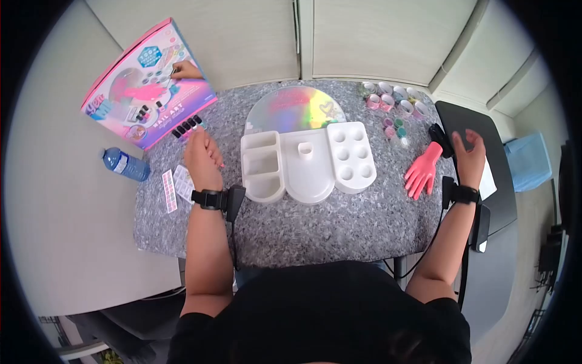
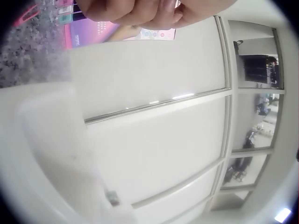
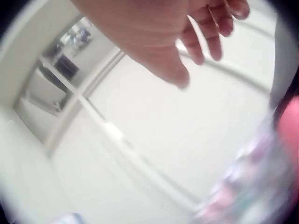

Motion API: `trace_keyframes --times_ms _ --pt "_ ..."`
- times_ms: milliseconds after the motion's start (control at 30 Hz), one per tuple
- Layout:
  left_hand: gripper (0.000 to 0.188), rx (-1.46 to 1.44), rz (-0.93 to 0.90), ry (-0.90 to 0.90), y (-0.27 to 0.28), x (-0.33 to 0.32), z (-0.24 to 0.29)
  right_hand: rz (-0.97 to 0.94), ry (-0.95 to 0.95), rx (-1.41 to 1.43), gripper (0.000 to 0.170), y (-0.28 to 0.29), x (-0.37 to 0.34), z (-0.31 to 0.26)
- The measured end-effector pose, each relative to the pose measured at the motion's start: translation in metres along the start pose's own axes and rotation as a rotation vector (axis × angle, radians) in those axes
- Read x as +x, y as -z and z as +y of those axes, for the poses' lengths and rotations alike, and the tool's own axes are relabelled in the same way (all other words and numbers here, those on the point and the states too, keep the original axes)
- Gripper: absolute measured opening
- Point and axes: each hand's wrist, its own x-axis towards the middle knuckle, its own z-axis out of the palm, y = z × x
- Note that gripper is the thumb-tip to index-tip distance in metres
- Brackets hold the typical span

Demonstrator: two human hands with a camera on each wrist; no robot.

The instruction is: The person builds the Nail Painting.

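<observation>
My left hand [image 1: 203, 158] has its fingers curled, beside a row of small black-capped bottles [image 1: 187, 126] at the table's left. In the left wrist view the curled fingers [image 2: 140, 11] appear at the top, with nothing visible in them. My right hand [image 1: 470, 159] is raised with loosely bent fingers at the right edge, holding nothing. The right wrist view shows its thumb [image 3: 175, 70] apart from the fingers. Just left of it, a pink model hand [image 1: 424, 170] lies on the table. A white compartment tray [image 1: 306, 181] occupies the middle.
A nail art box [image 1: 148, 85] stands at the back left; a blue bottle [image 1: 125, 164] is below it. Sticker sheets [image 1: 169, 191] lie near my left wrist. Several small jars [image 1: 405, 108] sit at the back right, beside a dark side table [image 1: 485, 133]. A blue bin [image 1: 528, 161] stands beyond.
</observation>
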Motion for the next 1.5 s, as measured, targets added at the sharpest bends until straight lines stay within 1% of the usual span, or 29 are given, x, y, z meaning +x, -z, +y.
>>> trace_keyframes --times_ms 33,67,100,133,167,233,267,333,367,433,567,633,667,733,800,967,1067,1133,1167,1200,1267,1300,1367,1400,1467,1500 --pt "0.046 -0.021 0.035 0.016 -0.003 0.001 -0.002 -0.017 0.016 0.361 0.041 -0.008 -0.005 -0.023" --pt "0.046 -0.018 0.047 0.019 -0.002 0.000 -0.002 -0.034 0.025 0.719 0.032 -0.015 -0.014 -0.047" --pt "0.047 -0.056 0.038 0.028 -0.003 -0.001 -0.002 -0.095 -0.006 0.873 0.021 -0.014 -0.029 -0.085" --pt "0.048 -0.100 0.023 0.035 -0.004 -0.003 -0.003 -0.156 -0.069 1.025 0.017 -0.018 -0.040 -0.111" --pt "0.049 -0.115 0.025 0.043 -0.005 -0.002 -0.004 -0.265 -0.155 1.153 0.015 -0.017 -0.048 -0.137" --pt "0.051 -0.105 0.048 0.022 -0.006 -0.001 -0.011 -0.286 -0.317 1.339 0.032 -0.034 -0.063 -0.172" --pt "0.053 -0.087 0.076 0.006 -0.005 0.000 -0.012 -0.302 -0.304 1.424 0.038 -0.046 -0.070 -0.176" --pt "0.054 -0.096 0.066 0.002 -0.003 -0.001 -0.011 -0.280 -0.347 1.405 0.043 -0.068 -0.082 -0.172" --pt "0.055 -0.112 0.061 0.011 -0.002 -0.001 -0.011 -0.281 -0.343 1.413 0.043 -0.072 -0.087 -0.168" --pt "0.055 -0.118 0.055 0.004 -0.002 0.000 -0.008 -0.356 -0.400 1.452 0.046 -0.076 -0.090 -0.156" --pt "0.056 -0.156 0.020 0.026 -0.002 -0.001 -0.008 -0.386 -0.430 1.421 0.047 -0.082 -0.088 -0.147" --pt "0.056 -0.144 0.031 0.030 -0.003 -0.001 -0.010 -0.391 -0.479 1.384 0.048 -0.084 -0.086 -0.146" --pt "0.056 -0.134 0.039 0.029 -0.003 -0.002 -0.010 -0.397 -0.483 1.384 0.048 -0.085 -0.086 -0.144" --pt "0.056 -0.133 0.054 0.037 -0.005 -0.003 -0.010 -0.425 -0.422 1.383 0.047 -0.088 -0.085 -0.140" --pt "0.055 -0.131 0.059 0.052 -0.006 -0.003 -0.011 -0.416 -0.436 1.371 0.047 -0.091 -0.085 -0.139" --pt "0.055 -0.172 0.045 0.012 -0.003 -0.002 -0.013 -0.395 -0.459 1.356 0.046 -0.089 -0.085 -0.139" --pt "0.055 -0.196 0.060 -0.002 -0.006 -0.005 -0.011 -0.336 -0.489 1.388 0.048 -0.092 -0.084 -0.140" --pt "0.054 -0.222 0.054 -0.001 -0.005 -0.007 -0.008 -0.071 -0.483 1.413 0.048 -0.097 -0.086 -0.136" --pt "0.054 -0.247 0.051 0.007 -0.006 -0.007 -0.008 -0.034 -0.464 1.404 0.049 -0.096 -0.085 -0.134" --pt "0.054 -0.249 0.052 0.008 -0.006 -0.008 -0.008 -0.035 -0.463 1.402 0.049 -0.096 -0.085 -0.133" --pt "0.054 -0.286 0.134 0.023 -0.008 -0.010 -0.008 0.036 -0.441 1.359 0.049 -0.096 -0.083 -0.133" --pt "0.054 -0.283 0.136 0.027 -0.008 -0.010 -0.008 0.033 -0.445 1.356 0.049 -0.095 -0.083 -0.133" --pt "0.053 -0.327 0.154 0.121 -0.005 -0.009 -0.007 0.017 -0.469 1.359 0.049 -0.095 -0.083 -0.133" --pt "0.053 -0.325 0.154 0.125 -0.003 -0.009 -0.009 0.017 -0.472 1.355 0.049 -0.095 -0.083 -0.133" --pt "0.053 -0.367 0.147 0.203 -0.002 -0.007 -0.012 -0.023 -0.504 1.381 0.048 -0.095 -0.081 -0.133" --pt "0.053 -0.370 0.142 0.211 -0.002 -0.007 -0.013 -0.017 -0.504 1.373 0.048 -0.094 -0.081 -0.134"
